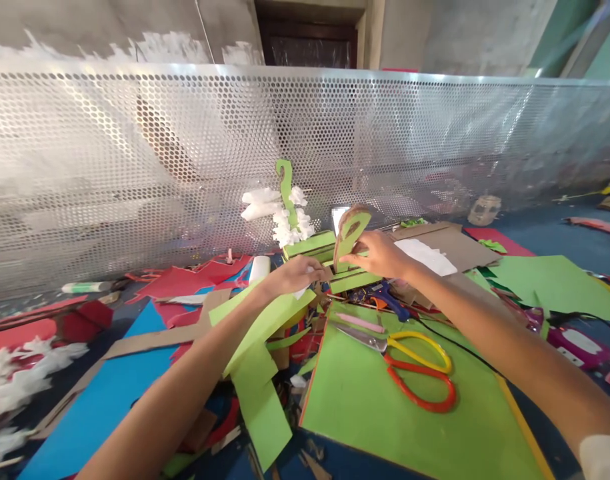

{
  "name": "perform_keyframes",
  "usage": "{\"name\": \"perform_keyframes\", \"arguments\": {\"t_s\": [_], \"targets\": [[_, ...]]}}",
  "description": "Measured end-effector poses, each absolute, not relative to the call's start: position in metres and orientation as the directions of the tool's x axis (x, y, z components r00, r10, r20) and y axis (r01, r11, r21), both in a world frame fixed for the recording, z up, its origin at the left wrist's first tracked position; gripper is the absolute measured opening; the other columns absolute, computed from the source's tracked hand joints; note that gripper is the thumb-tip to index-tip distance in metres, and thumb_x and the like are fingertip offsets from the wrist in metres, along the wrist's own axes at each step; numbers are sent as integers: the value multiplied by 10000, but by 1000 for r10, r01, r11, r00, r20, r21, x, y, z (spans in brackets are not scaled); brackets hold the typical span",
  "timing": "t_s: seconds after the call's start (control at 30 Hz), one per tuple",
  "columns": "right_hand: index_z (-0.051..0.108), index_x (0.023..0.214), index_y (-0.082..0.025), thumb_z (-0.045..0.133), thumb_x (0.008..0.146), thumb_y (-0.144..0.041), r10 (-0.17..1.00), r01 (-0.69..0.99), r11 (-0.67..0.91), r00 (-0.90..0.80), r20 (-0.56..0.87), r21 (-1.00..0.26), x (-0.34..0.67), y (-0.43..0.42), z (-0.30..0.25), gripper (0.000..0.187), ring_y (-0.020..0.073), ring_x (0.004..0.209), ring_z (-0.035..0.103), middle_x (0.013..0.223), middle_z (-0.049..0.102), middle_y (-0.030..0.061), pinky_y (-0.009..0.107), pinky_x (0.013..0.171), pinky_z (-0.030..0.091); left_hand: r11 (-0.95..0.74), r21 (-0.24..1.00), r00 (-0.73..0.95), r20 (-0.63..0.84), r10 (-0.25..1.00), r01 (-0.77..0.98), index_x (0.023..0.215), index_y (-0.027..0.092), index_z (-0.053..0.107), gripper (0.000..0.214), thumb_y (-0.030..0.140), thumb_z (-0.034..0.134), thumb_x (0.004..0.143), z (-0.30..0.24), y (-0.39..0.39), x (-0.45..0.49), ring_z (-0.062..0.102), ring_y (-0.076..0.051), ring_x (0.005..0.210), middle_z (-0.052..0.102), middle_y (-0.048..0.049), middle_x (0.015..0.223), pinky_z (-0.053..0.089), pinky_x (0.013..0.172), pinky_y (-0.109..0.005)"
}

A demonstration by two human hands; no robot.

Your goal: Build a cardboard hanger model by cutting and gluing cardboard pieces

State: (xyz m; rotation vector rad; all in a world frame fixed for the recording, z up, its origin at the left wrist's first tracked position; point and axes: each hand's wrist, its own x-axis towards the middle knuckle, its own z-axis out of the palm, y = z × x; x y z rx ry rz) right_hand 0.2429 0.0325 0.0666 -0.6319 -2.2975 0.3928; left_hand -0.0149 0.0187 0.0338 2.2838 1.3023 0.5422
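Observation:
My right hand (379, 255) pinches an upright arch-shaped piece of cardboard faced with green paper (351, 233) and holds it against a small green cardboard model (317, 245). My left hand (297, 273) is closed on the model's near left side, with something white under its fingers. The model has a tall green hook-shaped piece (286, 187) with white fluffy material (285, 217) around it.
Scissors with yellow and red handles (409, 367) lie on a green sheet (409, 413) in front of me. A blue glue gun (389, 297) lies by the model. Loose green strips (259, 380), blue (109, 393) and red paper (185, 280) cover the floor. A perforated metal panel (185, 153) stands behind.

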Motion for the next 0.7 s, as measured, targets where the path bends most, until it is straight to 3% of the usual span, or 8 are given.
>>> {"name": "perform_keyframes", "arguments": {"t_s": [0.2,0.6,0.7], "targets": [[786,1010,-222,709,951,-336,440,326,898,-703,558,-296,244,24,60,150,231,978,723,1050,789,59,370,895,564,-313,636,344,79,935,705,873,154,739,347,470,596,870,9,37,-19,641,-208,704,730,-66,776,443,625,-314],[794,996,-226,697,958,-326,416,283,906,-735,535,-315,245,31,57,145,233,972,705,1020,770,63,400,929,552,-416,599,476,66,877,684,947,156,722,362,462,533,902,10,35,-23,647,-213,806,748,-88,936,437,707,-306],[792,1003,-224,700,952,-311,400,266,914,-725,561,-308,243,35,56,136,227,938,702,995,764,58,392,913,550,-399,599,447,76,892,694,900,155,708,359,484,566,885,8,36,-24,619,-198,749,724,-72,856,421,674,-298]]}}
